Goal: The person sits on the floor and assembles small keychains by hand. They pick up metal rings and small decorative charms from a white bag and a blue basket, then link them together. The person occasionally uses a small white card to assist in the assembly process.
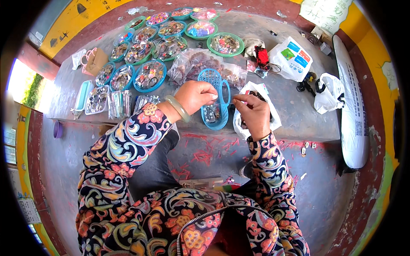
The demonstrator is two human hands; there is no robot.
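Note:
A light blue plastic basket (206,118) with a loop handle stands on the ledge in front of me. Small silvery pieces in clear wrapping (211,113) lie in its near part. Over the basket's left side is my left hand (193,100), its fingers curled together and a pale bangle on the wrist. My right hand (255,114) pinches thumb against forefinger to the right of the handle; anything between them is too small to name. Just behind and below that hand sits an open white plastic bag (241,128) holding dark small items.
Several round trays (150,76) of small goods crowd the ledge's left and back. Clear bags of brownish pieces (196,64) lie behind the basket. White plastic bags (291,59) and a long white wrapped roll (352,102) are on the right. Red scraps (203,154) litter the floor.

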